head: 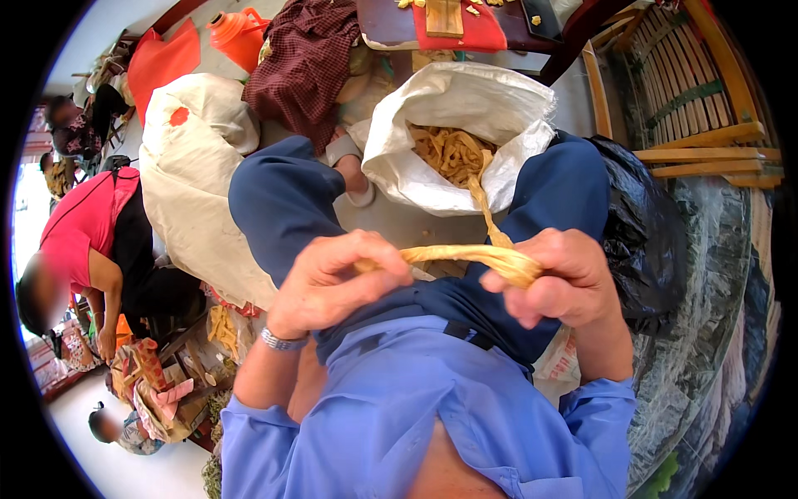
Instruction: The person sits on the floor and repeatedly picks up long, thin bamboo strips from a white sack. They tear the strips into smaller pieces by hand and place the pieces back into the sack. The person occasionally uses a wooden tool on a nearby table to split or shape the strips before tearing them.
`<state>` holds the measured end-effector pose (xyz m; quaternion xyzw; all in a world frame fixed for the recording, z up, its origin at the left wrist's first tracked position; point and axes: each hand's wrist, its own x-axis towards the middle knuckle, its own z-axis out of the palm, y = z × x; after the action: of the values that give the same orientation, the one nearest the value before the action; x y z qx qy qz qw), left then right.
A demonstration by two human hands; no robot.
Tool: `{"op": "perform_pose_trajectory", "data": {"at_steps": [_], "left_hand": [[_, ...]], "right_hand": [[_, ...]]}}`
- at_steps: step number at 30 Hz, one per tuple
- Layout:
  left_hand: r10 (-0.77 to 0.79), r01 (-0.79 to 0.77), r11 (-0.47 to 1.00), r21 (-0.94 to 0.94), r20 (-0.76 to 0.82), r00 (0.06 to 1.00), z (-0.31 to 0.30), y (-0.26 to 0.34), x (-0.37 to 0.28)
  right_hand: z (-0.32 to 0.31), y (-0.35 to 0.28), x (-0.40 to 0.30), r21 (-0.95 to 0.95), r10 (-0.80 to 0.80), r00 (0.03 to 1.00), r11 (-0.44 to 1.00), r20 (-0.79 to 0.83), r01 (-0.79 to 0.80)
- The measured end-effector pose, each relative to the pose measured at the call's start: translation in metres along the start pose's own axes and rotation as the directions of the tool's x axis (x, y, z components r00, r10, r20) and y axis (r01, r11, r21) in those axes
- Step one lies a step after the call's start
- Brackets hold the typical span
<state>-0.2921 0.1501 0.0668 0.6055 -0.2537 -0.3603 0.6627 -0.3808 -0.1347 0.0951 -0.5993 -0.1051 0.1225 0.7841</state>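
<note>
A twisted yellowish strip [455, 252] of pliable material, perhaps plant fibre, stretches across my lap between both hands. My left hand [343, 280] pinches one end between thumb and fingers. Around the other end, where the strip bends into a thick fold, my right hand [561, 277] is closed. From that fold a tail of the same material runs up into a white woven sack [399, 140] between my knees. Inside the sack's rolled-down mouth lies a tangled heap of tan strips [449, 153]. The bottom of the heap is hidden.
A cream cloth bundle [187, 156] lies beside my left knee, a black plastic bag [645, 237] beside my right. Ahead are a dark table [386, 28] and an orange jug [240, 37]. Folded wooden slatted furniture [686, 87] stands right. A person in pink [93, 206] bends at left.
</note>
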Motion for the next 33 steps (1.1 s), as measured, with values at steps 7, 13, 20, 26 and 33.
{"op": "perform_pose_trajectory", "data": {"at_steps": [7, 13, 20, 26, 33], "left_hand": [[-0.192, 0.190, 0.897, -0.399, 0.036, 0.981, 0.030, -0.038, 0.000], [-0.312, 0.278, 0.880, -0.385, -0.028, 0.950, 0.030, -0.042, 0.006], [-0.402, 0.379, 0.864, -0.332, -0.002, 0.916, 0.026, -0.033, 0.007], [-0.286, 0.247, 0.670, -0.700, 0.064, 0.956, 0.032, -0.051, -0.001], [-0.271, 0.106, 0.663, -0.741, -0.105, 0.957, 0.038, -0.068, -0.010]], "right_hand": [[0.028, 0.047, 0.029, -0.808, -0.114, 0.986, 0.564, 0.125, 0.168], [0.022, 0.077, 0.023, -0.844, -0.210, 0.963, 0.473, 0.169, 0.252], [0.040, 0.089, 0.015, 0.113, 0.345, 0.909, 0.938, -0.235, -0.327], [0.036, 0.106, 0.013, 0.359, 0.405, 0.913, 0.858, -0.036, -0.367], [0.044, 0.116, 0.010, 0.174, 0.243, 0.959, 0.961, -0.147, -0.216]]}}
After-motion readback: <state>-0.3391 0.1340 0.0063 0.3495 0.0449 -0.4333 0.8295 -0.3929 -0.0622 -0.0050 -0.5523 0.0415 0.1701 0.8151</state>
